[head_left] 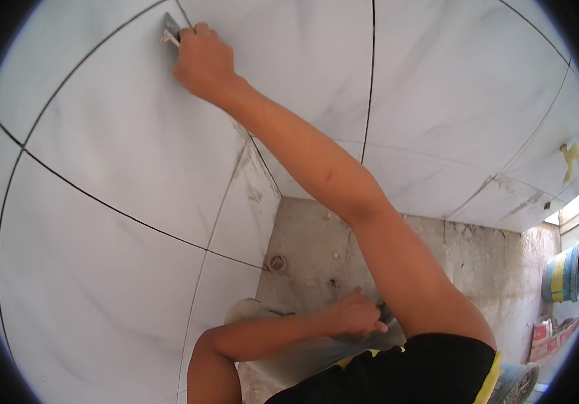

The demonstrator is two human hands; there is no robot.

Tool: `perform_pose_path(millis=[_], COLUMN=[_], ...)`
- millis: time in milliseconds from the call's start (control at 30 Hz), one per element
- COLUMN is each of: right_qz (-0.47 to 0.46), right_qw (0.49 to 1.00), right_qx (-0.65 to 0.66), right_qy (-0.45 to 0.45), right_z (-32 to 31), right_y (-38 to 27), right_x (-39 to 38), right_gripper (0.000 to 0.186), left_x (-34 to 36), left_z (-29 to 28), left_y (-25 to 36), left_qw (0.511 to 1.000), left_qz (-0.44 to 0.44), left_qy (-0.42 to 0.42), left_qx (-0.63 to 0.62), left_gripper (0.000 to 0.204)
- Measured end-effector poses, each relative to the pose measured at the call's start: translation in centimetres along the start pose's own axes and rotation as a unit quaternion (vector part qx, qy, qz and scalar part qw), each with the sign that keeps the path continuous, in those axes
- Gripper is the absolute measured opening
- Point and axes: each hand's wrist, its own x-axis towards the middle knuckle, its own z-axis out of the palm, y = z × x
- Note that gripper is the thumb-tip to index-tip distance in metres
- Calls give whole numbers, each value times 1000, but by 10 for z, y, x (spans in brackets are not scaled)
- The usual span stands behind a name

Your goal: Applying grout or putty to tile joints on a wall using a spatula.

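High up by the wall corner, my right hand (205, 60) is closed round a putty knife (170, 27). Its grey metal blade carries a little whitish paste and lies against the marbled white wall tile (134, 135), near the vertical corner joint. My left hand (353, 315) is low, in front of my body, with its fingers curled. Something dark shows beside those fingers, too hidden to name. Beneath the left forearm is a blurred grey rounded shape (303, 353).
Dark open joints (114, 207) run between the wall tiles. A round drain opening (276, 262) sits in the dusty floor (309, 232) by the corner. At right are a blue bucket (564, 273) with a yellow band, red-and-white packages (548, 340) and another bucket (515, 384).
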Motion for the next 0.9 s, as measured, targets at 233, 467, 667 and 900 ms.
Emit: perform_pose_path(millis=[233, 467, 667, 900], right_qz=[44, 253, 69, 155], right_qw=[975, 952, 978, 976], right_qx=[120, 143, 199, 142], right_qy=[-181, -96, 15, -50], right_z=[22, 42, 46, 55], right_y=[-47, 37, -19, 72], right_x=[-298, -259, -253, -240], right_gripper=[62, 39, 20, 37], left_x=[-20, -11, -28, -13], left_z=[-22, 34, 11, -32], left_y=[38, 43, 26, 25], left_qw=[994, 998, 984, 992], left_qz=[-74, -60, -166, -100], left_qy=[-58, 8, -48, -36], left_qx=[62, 3, 48, 68], left_gripper=[51, 52, 41, 38])
